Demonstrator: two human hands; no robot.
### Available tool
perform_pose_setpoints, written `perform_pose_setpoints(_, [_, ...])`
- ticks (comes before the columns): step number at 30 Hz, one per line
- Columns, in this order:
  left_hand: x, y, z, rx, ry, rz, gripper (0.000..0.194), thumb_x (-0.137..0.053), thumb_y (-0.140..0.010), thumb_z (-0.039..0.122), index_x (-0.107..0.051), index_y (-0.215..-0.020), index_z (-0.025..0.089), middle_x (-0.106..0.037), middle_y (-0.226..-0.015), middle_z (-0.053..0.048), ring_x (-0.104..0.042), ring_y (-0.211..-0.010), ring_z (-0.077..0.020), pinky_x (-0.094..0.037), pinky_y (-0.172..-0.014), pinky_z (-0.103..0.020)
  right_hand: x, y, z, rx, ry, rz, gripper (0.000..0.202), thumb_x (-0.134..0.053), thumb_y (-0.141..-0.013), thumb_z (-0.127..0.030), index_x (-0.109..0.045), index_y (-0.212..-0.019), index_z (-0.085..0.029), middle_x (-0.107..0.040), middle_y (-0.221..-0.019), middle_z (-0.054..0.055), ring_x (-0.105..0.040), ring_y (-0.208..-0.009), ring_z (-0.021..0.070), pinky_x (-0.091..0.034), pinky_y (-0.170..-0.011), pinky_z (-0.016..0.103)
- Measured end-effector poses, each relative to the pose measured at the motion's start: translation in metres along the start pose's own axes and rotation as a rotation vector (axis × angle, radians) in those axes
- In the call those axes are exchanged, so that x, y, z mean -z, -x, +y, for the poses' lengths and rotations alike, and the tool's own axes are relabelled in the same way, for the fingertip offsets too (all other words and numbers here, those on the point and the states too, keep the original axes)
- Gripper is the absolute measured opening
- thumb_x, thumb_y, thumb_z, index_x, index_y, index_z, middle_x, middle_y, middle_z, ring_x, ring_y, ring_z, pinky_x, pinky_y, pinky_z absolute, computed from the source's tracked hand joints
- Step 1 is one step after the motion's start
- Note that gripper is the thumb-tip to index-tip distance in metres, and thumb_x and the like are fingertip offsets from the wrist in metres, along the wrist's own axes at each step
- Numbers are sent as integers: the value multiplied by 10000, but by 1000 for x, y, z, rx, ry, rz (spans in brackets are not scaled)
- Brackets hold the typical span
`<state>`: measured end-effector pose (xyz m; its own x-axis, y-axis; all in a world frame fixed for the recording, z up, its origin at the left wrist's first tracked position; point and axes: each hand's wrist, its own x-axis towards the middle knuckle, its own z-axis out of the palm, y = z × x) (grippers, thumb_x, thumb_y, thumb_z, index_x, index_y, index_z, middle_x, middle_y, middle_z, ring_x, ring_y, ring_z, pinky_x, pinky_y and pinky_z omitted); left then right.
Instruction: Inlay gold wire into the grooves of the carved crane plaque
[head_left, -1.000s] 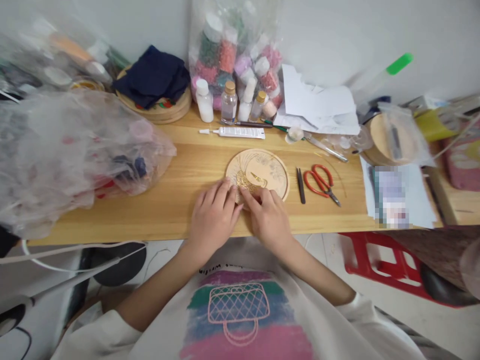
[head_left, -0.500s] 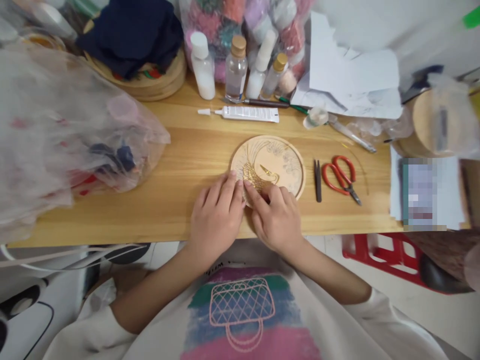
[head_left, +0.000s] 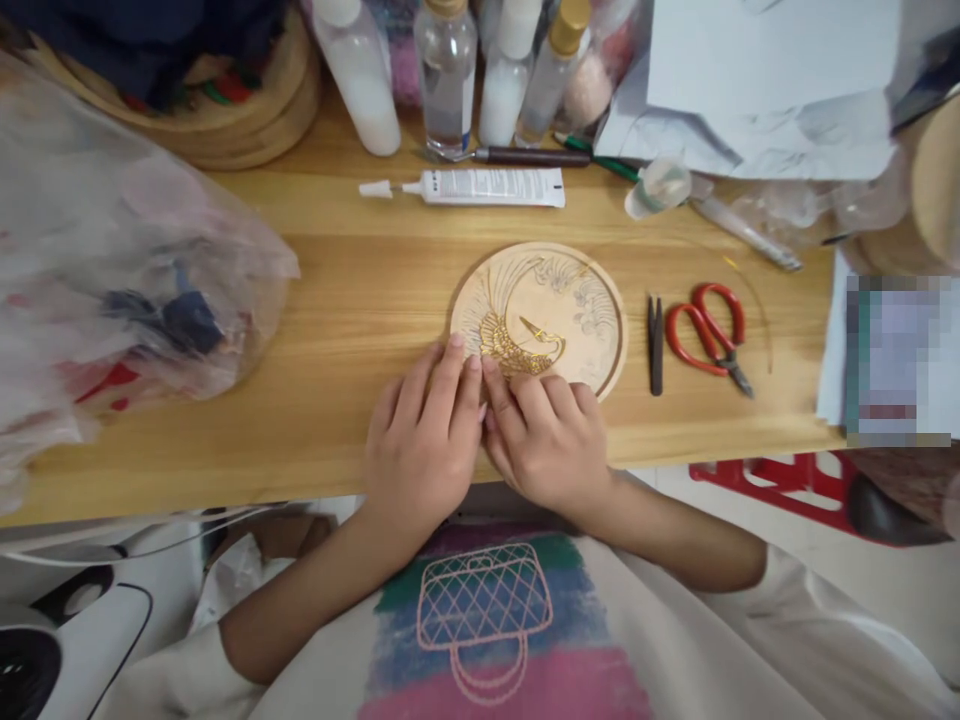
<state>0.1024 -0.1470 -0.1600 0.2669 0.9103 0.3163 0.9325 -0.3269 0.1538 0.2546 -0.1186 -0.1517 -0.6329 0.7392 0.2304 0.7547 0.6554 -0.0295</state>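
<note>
A round wooden plaque (head_left: 585, 355) with a raised rim lies near the table's front edge. Gold wire (head_left: 525, 350) forms part of a long-necked bird on it; grey drawn lines show the rest. My left hand (head_left: 427, 430) rests over the plaque's near left edge, fingertips on its face and thumb low at the rim, closed about that edge. Beside it, my right hand (head_left: 551, 435) is closed, with its index fingertip at the lower left of the wire and the other fingers curled. Whatever its thumb and index finger hold is hidden.
Black tweezers (head_left: 655, 345) and red-handled cutters (head_left: 709, 340) lie right of the plaque. Behind it are a white glue tube (head_left: 491, 187), a dark-handled tool (head_left: 532, 156) and several bottles (head_left: 446, 85). A plastic bag (head_left: 150, 250) covers the left side; papers (head_left: 772, 90) lie back right.
The view has tilted down and closer, so the table's things appear larger. Both hands have slid slightly toward the plaque's near left rim, uncovering more of the gold wire.
</note>
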Motion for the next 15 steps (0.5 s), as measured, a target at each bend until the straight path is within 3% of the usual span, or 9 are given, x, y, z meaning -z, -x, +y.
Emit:
perform_pose_setpoints(4, [-1, 2, -2, 42, 94, 25, 340, -489, -975, 185, -564, -1304, 145, -621, -1367, -147, -599, -1233, -299, -473, -949, -424, 0, 0, 1, 11, 22, 40, 363, -473, -972, -262, -650, -1243, -96, -631, -811, 78, -430, -748, 212, -277, -630, 370])
perform_pose_setpoints(11, [-3, 4, -4, 90, 165, 32, 397, -463, -992, 230, -503, -1358, 80, -617, -1348, -190, -584, -1256, -307, -464, -1037, -438, -1, 0, 2, 26, 41, 47, 347, -484, -966, -263, -677, -1200, -93, -615, -789, 67, -430, -748, 209, -289, -649, 362])
perform_pose_setpoints(15, [-4, 5, -3, 69, 146, 49, 350, -461, -983, 195, -567, -1296, 80, -617, -1345, -197, -577, -1271, -303, -460, -1043, -424, -1, 0, 2, 15, 34, 36, 395, -491, -969, -270, -615, -1304, -102, -602, -789, 63, -417, -754, 212, -278, -644, 366])
